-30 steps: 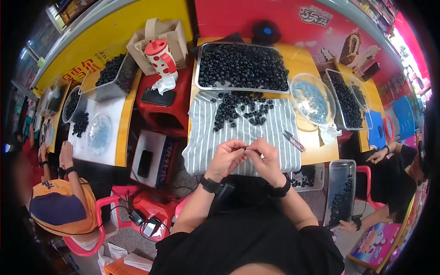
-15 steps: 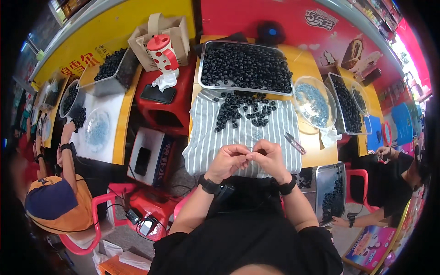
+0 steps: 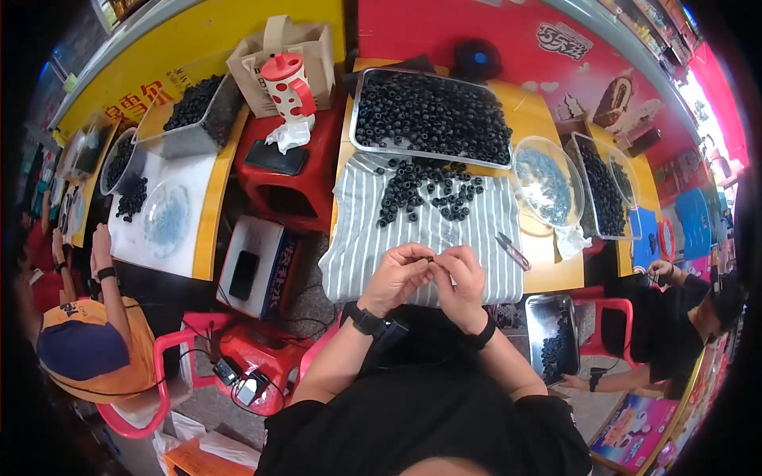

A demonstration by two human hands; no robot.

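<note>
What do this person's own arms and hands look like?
The left hand and right hand are ungloved. The left wristband is black, with a boxy dark piece beside it; the right wristband looks plain black. Short black sleeves leave the forearms bare.

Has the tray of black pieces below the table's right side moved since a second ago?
Yes: the tray has moved left, judged against the near right corner of the wooden table.

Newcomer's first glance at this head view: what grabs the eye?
Probably the clear tray of black pieces at the far side of the table. Nearer, the left hand and right hand pinch what looks like a small dark piece over the striped cloth. Further left, a red-spotted cup stands before a paper bag.
</note>
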